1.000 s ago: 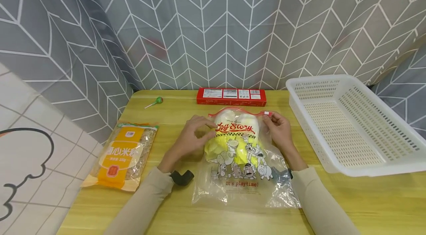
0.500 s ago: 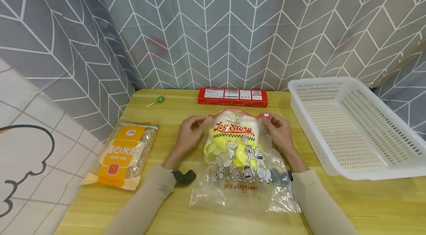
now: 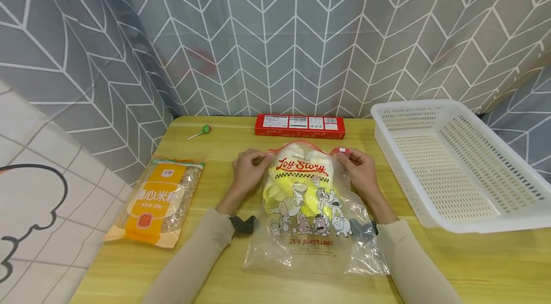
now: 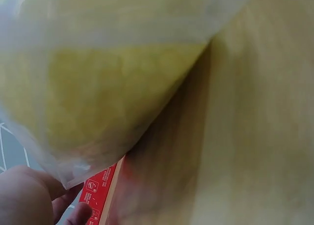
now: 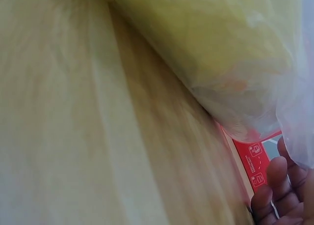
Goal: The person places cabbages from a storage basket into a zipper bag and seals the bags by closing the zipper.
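Note:
A clear zip bag (image 3: 301,242) printed "Toy Story" lies in front of me in the head view, its red zip strip along the far edge. Inside it shows a yellow and white bundle (image 3: 275,189), its kind unclear through the print. My left hand (image 3: 248,170) pinches the bag's upper left corner. At the upper right corner, beside the red slider (image 3: 341,150), my right hand (image 3: 360,169) pinches the bag between thumb and fingers. Both wrist views show the bag's yellow-filled side close up, with the left fingers (image 4: 59,205) and right fingers (image 5: 278,181) at its corners.
Behind the bag lies a red box (image 3: 300,126) with white labels. A white plastic basket (image 3: 424,194) stands at the right. To the left are an orange-labelled food packet (image 3: 161,201) and a green lollipop (image 3: 206,129). A patterned grey curtain (image 3: 275,36) hangs behind the table.
My left hand has drawn back left from over the bag and now pinches its upper left corner. The right hand stays at the upper right corner, by the slider.

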`<state>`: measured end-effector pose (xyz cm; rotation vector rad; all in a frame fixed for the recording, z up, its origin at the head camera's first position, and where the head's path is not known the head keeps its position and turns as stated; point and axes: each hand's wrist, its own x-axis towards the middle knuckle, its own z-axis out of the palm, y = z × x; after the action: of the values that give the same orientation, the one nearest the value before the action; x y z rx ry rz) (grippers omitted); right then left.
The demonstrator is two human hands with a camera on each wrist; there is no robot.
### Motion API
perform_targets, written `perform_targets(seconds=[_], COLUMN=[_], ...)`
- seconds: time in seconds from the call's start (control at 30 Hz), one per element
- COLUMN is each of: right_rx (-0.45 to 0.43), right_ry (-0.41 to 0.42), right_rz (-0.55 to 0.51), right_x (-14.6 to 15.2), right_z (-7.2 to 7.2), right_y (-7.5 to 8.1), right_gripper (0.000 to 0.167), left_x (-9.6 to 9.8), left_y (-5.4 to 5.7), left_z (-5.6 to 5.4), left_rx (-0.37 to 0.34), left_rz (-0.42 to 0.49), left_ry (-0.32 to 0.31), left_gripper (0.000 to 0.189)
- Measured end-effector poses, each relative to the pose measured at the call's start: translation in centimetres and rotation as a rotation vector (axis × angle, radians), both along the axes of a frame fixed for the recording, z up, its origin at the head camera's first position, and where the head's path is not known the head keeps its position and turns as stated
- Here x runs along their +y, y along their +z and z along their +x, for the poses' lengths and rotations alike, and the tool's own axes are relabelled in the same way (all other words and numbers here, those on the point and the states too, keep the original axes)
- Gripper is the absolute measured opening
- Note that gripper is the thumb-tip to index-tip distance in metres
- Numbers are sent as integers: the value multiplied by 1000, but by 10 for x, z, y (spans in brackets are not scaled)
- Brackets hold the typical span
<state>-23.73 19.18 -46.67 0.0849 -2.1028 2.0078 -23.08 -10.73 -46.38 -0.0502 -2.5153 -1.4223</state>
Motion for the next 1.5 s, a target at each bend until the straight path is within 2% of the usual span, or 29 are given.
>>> perform_targets(seconds=[0.1, 0.2, 0.27, 0.33, 0.4, 0.57, 0.67, 0.77, 0.93, 1.07, 1.17, 1.27, 1.5], right_rx=[-7, -9, -14, -2, -1, 109, 193, 256, 358, 434, 455, 459, 404], right_ry=[-26, -71, -95, -92, -60, 25, 19, -6, 28, 54, 46, 24, 9], right_rz=[-44, -24, 6, 14, 13, 1, -62, -124, -177, -190, -176, -188, -129], right_x=[0, 0, 1, 1, 1, 1, -4, -12, -26, -32, -36, -38, -35], right_z=[1, 0, 0, 0, 1, 4, 4, 3, 3, 6, 6, 5, 6], right_y=[0, 1, 4, 9, 19, 55, 77, 100, 137, 160, 169, 172, 164], right_gripper=[14, 16, 18, 18, 20, 17, 9, 10, 15, 19, 20, 20, 17], left_x=[-1, -3, -6, -9, -13, -27, -36, -43, -50, -54, -55, -56, -53], left_y=[0, 2, 7, 15, 25, 61, 85, 105, 135, 152, 159, 160, 151], left_z=[1, 1, 1, 0, 2, 10, 15, 18, 22, 26, 27, 28, 28], left_rx=[-2, -17, -18, 14, 60, 178, 224, 271, 391, 506, 555, 560, 459], left_rz=[73, 150, 189, 215, 236, 233, 212, 230, 303, 354, 361, 383, 370], left_ry=[-2, -7, -8, -17, -34, -73, -55, -48, -42, -55, -57, -34, -19], left_gripper=[18, 17, 17, 17, 17, 18, 19, 20, 18, 17, 16, 12, 8])
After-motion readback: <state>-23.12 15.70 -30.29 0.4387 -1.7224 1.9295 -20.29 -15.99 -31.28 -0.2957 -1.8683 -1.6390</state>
